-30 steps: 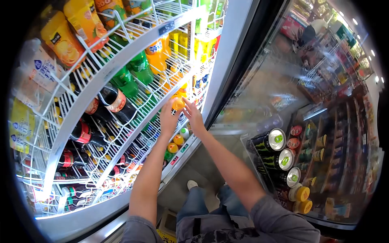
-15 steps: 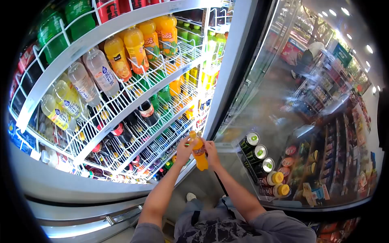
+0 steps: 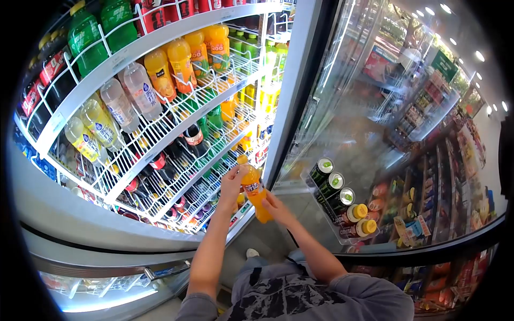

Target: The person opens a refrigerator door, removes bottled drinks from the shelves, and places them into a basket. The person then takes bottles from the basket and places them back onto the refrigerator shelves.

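Note:
An orange soda bottle (image 3: 252, 186) with an orange cap is tilted in front of the open fridge, its cap pointing up and to the left. My left hand (image 3: 231, 183) is closed around its upper part, just below the cap. The lower right side of the bottle is gripped by my right hand (image 3: 277, 208), whose far fingers are partly hidden behind it. Dark lettering shows on the bottle's label between both hands.
Wire fridge shelves (image 3: 176, 125) to the left hold rows of bottles, including clear drinks (image 3: 141, 91) and orange juices (image 3: 182, 64). At right stands the open glass door (image 3: 342, 128), its rack (image 3: 321, 206) carrying several cans and yellow-capped bottles. A metal handle (image 3: 160, 271) lies below left.
The bottle has shifted slightly left and upward with my left hand. My right hand has slid from beside the label down to the bottle's lower part. The view has turned slightly.

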The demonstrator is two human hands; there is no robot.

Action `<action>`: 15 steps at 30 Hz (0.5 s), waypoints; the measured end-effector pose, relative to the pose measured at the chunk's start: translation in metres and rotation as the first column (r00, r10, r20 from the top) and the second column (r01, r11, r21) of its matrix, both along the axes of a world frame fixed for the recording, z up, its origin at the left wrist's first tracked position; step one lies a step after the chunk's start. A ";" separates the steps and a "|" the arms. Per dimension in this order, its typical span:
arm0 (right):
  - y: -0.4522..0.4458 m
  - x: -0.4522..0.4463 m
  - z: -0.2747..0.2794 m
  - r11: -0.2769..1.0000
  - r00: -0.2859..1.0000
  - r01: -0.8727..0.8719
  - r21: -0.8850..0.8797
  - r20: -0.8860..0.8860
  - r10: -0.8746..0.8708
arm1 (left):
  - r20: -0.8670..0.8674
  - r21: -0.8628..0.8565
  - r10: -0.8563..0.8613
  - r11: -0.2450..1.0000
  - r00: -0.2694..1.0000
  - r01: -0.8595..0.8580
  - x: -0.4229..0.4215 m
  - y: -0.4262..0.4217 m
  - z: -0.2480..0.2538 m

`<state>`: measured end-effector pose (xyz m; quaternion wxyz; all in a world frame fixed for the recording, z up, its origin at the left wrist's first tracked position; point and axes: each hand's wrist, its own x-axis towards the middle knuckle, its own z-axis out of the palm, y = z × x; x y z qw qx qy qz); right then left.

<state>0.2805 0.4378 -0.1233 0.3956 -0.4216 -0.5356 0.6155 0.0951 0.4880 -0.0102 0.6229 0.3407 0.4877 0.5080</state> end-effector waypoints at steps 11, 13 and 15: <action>-0.055 -0.011 0.035 0.997 0.990 -0.048 0.059 -0.130 0.055 | 0.146 0.032 0.146 0.988 0.978 -0.153 0.000 -0.071 -0.008; -0.064 -0.010 0.033 0.993 0.985 -0.087 0.075 -0.143 0.097 | 0.184 0.078 0.206 0.972 0.961 -0.223 0.006 -0.092 -0.019; -0.075 -0.011 0.038 0.989 0.973 -0.117 0.091 -0.191 0.133 | 0.216 0.113 0.291 0.941 0.932 -0.320 0.014 -0.115 -0.026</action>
